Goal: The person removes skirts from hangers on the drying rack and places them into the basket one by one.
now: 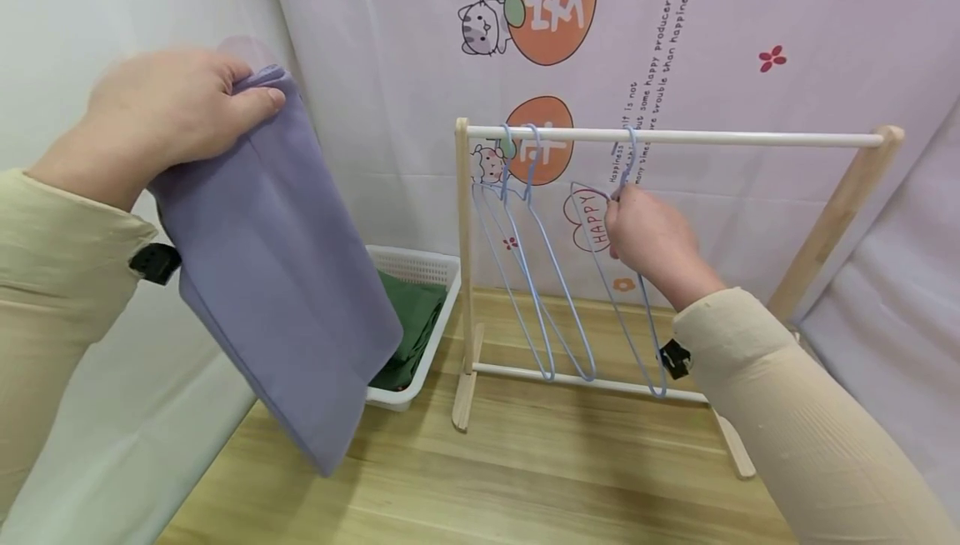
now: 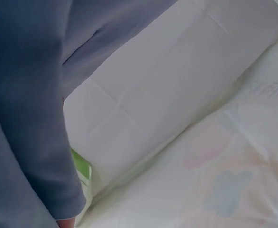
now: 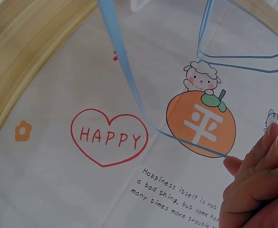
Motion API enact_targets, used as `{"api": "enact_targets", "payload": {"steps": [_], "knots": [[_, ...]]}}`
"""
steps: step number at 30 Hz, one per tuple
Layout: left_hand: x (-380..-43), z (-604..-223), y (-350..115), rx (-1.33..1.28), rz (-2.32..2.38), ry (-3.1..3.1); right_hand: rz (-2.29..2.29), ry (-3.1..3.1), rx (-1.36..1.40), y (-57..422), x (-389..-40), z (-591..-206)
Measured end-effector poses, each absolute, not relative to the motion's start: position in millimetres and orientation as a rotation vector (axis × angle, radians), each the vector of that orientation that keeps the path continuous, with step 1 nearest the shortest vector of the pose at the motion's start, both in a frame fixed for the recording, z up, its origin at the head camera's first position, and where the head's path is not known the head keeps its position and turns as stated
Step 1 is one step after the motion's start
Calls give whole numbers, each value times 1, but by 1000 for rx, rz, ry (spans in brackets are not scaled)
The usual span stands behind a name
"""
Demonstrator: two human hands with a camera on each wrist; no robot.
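Note:
On the left, my left hand [image 1: 176, 103] grips a folded lavender garment [image 1: 277, 262] by its top edge, thumb in front. The cloth hangs at a slant, partly over the basket in the head view, and fills the left side of the left wrist view as blue-grey fabric [image 2: 25, 95]. My right hand [image 1: 652, 232] holds a light blue hanger [image 1: 633, 149] by its neck, just under the hook. That hook still overlaps the rack's top bar. In the right wrist view, curled fingers [image 3: 257, 185] are at the hanger's neck, and its wire [image 3: 122, 61] runs away from them.
A wooden rack with a white top bar [image 1: 750, 138] stands on the wood-grain table [image 1: 540, 470]. Two more blue hangers [image 1: 560, 278] hang at its left end. Behind the garment sits a white basket [image 1: 452, 278] with dark green cloth [image 1: 412, 312]. Printed white curtains [image 1: 390, 70] surround the table.

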State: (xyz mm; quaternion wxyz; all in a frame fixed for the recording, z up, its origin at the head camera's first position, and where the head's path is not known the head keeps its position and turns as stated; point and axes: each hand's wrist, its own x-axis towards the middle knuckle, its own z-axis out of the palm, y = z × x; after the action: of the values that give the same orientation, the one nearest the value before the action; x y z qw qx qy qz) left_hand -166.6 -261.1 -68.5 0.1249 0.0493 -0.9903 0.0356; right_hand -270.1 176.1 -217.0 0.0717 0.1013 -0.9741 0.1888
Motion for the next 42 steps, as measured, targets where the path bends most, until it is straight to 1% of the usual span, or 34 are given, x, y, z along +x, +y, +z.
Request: {"api": "enact_targets", "payload": {"steps": [4, 17, 26, 42], "knots": [[-172, -65, -263, 174, 61, -2879, 568, -2931, 310, 176, -271, -217], [-186, -62, -257, 146, -27, -2828, 567, -2934, 305, 177, -269, -217], [-204, -58, -255, 157, -69, -2809, 560, -2939, 300, 177, -270, -217], [-233, -61, -229, 165, -150, -2768, 550, -2932, 304, 177, -272, -217]]}}
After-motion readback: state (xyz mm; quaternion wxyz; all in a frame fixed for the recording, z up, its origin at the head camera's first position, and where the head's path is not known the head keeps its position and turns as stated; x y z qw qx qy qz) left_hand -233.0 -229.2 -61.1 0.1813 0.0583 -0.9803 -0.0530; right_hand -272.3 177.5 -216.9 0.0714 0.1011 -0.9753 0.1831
